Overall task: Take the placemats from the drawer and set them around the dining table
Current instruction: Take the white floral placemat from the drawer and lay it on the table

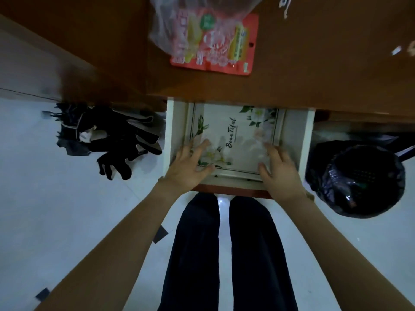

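Observation:
A drawer [296, 135] with white inner walls stands pulled out from under a brown wooden table [314, 70]. In it lie white placemats [238, 133] printed with flowers and script lettering; more edges show beneath the top one. My left hand [190, 162] rests with spread fingers on the near left corner of the top placemat. My right hand [278, 167] lies with spread fingers on its near right corner. Neither hand visibly grips the mat. The far part of the placemats is hidden under the table top.
A red packet [224, 48] partly under a clear plastic bag [179, 21] lies on the table top. Black clothing or gloves [116, 140] hang at the left of the drawer. A bin with a black liner [357, 180] stands on the white floor at the right. My dark-trousered legs [224, 254] are below.

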The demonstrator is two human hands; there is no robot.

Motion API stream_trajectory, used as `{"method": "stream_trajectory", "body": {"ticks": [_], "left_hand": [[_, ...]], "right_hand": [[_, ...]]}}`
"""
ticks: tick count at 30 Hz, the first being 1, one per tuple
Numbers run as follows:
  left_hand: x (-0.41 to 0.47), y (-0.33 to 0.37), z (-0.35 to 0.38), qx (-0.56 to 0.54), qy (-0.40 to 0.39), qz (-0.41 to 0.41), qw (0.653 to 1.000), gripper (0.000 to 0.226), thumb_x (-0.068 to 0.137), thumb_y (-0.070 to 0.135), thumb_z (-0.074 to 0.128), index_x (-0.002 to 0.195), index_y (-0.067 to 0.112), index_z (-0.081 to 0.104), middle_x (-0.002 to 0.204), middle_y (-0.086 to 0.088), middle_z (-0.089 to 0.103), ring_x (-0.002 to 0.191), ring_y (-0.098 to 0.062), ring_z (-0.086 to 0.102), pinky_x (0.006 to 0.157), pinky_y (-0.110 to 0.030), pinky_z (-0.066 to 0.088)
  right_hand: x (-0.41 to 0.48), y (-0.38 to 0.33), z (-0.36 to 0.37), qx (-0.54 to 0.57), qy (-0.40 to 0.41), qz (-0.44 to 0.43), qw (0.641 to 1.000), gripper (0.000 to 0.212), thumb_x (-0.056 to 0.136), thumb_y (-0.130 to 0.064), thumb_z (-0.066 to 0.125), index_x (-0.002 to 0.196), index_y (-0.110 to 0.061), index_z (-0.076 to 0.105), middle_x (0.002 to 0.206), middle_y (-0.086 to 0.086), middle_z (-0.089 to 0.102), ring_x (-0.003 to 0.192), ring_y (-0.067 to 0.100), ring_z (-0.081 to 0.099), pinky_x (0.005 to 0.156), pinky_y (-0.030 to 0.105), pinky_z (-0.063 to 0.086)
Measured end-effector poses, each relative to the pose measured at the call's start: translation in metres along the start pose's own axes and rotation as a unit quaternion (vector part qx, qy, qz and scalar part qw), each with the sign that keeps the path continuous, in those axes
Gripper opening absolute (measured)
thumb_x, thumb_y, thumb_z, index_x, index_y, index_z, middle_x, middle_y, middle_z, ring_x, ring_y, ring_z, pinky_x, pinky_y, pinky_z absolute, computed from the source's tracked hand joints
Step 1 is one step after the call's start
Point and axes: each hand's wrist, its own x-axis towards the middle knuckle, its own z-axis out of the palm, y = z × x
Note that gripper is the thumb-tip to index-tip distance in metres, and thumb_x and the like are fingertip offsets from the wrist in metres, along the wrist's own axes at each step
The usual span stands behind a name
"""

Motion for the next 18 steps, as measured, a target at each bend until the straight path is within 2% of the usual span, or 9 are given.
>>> {"method": "stream_trajectory", "body": {"ticks": [4, 8, 11, 18], "left_hand": [[0.021, -0.006, 0.008, -0.023, -0.033, -0.082, 0.996, 0.077, 0.09, 0.058, 0.051, 0.149, 0.051, 0.003, 0.164, 0.0, -0.002, 0.149, -0.032, -0.003, 0.12, -0.05, 0.006], [0.03, -0.01, 0.01, -0.016, -0.039, -0.085, 0.995, 0.075, 0.091, 0.058, 0.05, 0.151, 0.046, 0.007, 0.164, 0.003, 0.003, 0.148, -0.032, 0.0, 0.118, -0.049, 0.007], [0.032, -0.013, 0.012, -0.03, -0.036, -0.095, 0.994, 0.074, 0.091, 0.058, 0.05, 0.152, 0.044, 0.01, 0.163, 0.002, 0.009, 0.148, -0.031, 0.004, 0.119, -0.048, 0.008], [0.031, -0.013, 0.013, -0.02, -0.024, -0.084, 0.996, 0.07, 0.094, 0.049, 0.05, 0.153, 0.037, 0.014, 0.162, 0.0, 0.014, 0.147, -0.032, 0.007, 0.119, -0.047, 0.008]], "right_hand": [[0.014, 0.009, 0.017, 0.002, -0.043, 0.053, 0.998, 0.057, 0.096, -0.019, 0.053, 0.149, -0.014, 0.033, 0.147, 0.019, 0.036, 0.121, 0.04, 0.049, 0.101, 0.043, 0.042], [0.026, 0.015, 0.02, 0.02, -0.088, 0.088, 0.992, 0.058, 0.095, -0.018, 0.054, 0.149, -0.013, 0.034, 0.153, 0.017, 0.031, 0.13, 0.036, 0.043, 0.107, 0.038, 0.034], [0.034, 0.018, 0.022, 0.027, -0.111, 0.103, 0.988, 0.056, 0.091, -0.009, 0.056, 0.145, -0.01, 0.041, 0.153, 0.015, 0.031, 0.129, 0.032, 0.045, 0.106, 0.031, 0.032], [0.029, 0.021, 0.018, 0.044, -0.044, 0.125, 0.99, 0.06, 0.081, -0.001, 0.068, 0.138, -0.007, 0.051, 0.136, 0.022, 0.048, 0.122, 0.036, 0.049, 0.105, 0.028, 0.033]]}}
